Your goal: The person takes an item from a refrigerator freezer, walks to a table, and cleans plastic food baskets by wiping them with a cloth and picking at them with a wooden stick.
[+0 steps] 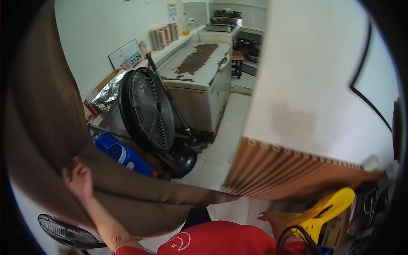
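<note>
Your left hand, fingers spread and unclenched, is at the long brown fabric curtain draped along your left; right hand: grip cannot be told. Risk: low, loose folds could trip you.

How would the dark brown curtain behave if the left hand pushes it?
The curtain is likely floppy, since it falls in loose folds. It would probably yield, not tip: no frame shows. Its matte surface suggests little slipperiness.
</note>
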Available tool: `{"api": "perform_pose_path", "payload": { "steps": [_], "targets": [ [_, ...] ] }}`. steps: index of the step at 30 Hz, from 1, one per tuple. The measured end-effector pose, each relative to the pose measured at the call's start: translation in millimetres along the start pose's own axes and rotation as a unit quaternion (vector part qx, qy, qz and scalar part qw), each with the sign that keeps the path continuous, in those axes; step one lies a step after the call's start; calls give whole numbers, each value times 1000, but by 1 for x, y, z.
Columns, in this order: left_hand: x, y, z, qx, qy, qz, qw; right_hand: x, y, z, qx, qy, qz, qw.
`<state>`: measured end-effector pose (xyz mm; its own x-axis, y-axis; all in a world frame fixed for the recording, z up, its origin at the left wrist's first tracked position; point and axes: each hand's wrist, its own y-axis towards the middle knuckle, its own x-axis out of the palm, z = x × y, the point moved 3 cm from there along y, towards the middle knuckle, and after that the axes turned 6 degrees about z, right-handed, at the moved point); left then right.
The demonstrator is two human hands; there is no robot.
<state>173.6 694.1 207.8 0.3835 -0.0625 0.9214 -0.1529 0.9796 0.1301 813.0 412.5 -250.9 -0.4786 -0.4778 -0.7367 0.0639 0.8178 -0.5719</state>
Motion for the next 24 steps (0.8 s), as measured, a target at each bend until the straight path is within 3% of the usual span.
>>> {"api": "perform_pose_path", "payload": {
  "steps": [1, 3, 5, 6, 7, 8, 10, 11, 12, 13, 15, 17, 18, 20, 22, 24],
  "targets": [
    [3, -9, 27, 76, -2, 42, 996, -9, 40, -18, -112, -63, -5, 992],
    [11, -32, 74, 178, -28, 0, 984, -21, 111, -64, -329, -179, -10, 927],
    [9, -55, 105, 400, 29, -19, 916, -35, 186, -109, -301, -150, -23, 941],
    [-15, -54, 119, 401, 31, -21, 915, -40, 223, -139, -267, -115, -38, 956],
    [-37, -61, 151, 629, 148, 2, 763, -45, 259, -173, -232, -76, -51, 969],
    [-20, -47, 147, 801, 250, 21, 544, -52, 291, -210, -196, -32, -63, 978],
    [23, 8, 94, 817, 350, -161, 429, -67, 339, -272, -120, 63, -95, 986],
    [32, 37, 77, 775, 500, -123, 366, -88, 356, -293, -130, 73, -96, 984],
    [33, 69, 58, 712, 633, -84, 293, -165, 331, -347, -170, 60, -90, 979],
    [36, 97, 37, 709, 630, -95, 303, -201, 350, -353, -160, 72, -86, 981],
    [44, 154, -12, 636, 761, -49, 121, -257, 381, -353, -92, 148, 31, 984],
    [54, 193, -39, 605, 777, -84, 153, -282, 398, -345, -25, 211, 141, 967],
    [57, 208, -52, 575, 791, -107, 179, -285, 411, -327, -23, 293, 211, 932],
    [57, 233, -70, 509, 816, -146, 231, -291, 410, -299, 34, 372, 209, 904],
    [53, 244, -81, 494, 822, -153, 236, -298, 390, -272, 66, 280, 169, 943],
    [50, 250, -91, 477, 830, -166, 238, -287, 396, -242, 104, 273, 127, 948]
  ]
}}
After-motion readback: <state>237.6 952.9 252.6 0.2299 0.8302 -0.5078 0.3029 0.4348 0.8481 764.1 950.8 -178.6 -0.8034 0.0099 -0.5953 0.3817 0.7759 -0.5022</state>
